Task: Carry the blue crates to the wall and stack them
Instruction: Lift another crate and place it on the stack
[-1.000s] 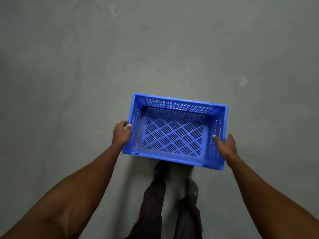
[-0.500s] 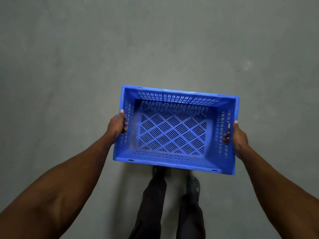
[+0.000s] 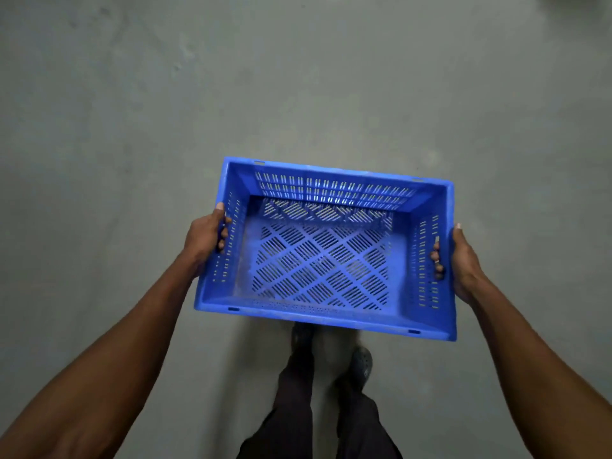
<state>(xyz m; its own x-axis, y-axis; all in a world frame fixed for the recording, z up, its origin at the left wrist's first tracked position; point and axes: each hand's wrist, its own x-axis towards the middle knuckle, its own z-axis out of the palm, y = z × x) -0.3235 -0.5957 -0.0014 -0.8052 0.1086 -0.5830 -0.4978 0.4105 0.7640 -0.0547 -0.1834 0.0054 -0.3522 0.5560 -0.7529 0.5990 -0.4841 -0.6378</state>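
Hands (image 3: 205,238) (image 3: 463,263) gripping crate (image 3: 318,313) ends (probably handles), floor (image 3: 132,127) around

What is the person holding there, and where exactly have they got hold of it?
A blue crate, empty and held off the floor. The left hand and right hand each grip a short end wall, fingers hooked through the handle slots.

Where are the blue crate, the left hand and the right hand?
blue crate (image 3: 323,260): head view, on its slotted floor.
left hand (image 3: 203,238): head view, on the back of the hand.
right hand (image 3: 463,263): head view, on the back of the hand.
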